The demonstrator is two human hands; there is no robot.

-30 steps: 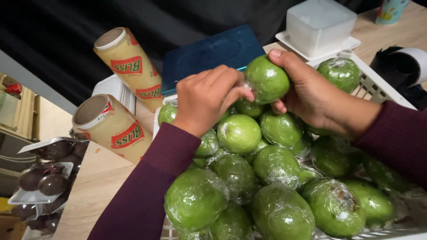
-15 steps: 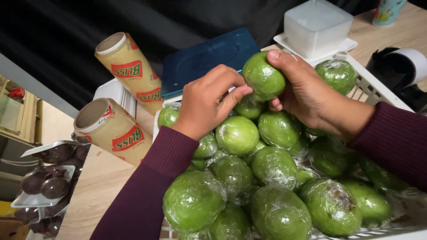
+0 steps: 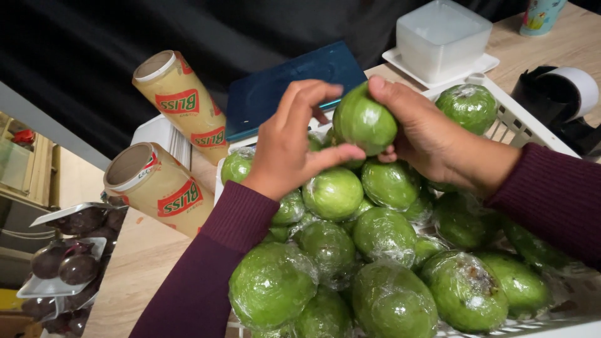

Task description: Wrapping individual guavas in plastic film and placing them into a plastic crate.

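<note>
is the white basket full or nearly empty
Full: the white basket is heaped with wrapped green fruits reaching above its rim, and both hands hold another one above the pile.

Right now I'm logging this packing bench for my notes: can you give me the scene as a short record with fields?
Left hand: left hand touching the raised green fruit
Right hand: right hand cupping the same fruit
Below: white basket heaped with film-wrapped green fruits
Left side: two film rolls, trays of dark fruits
Behind: blue board, clear tub
</note>
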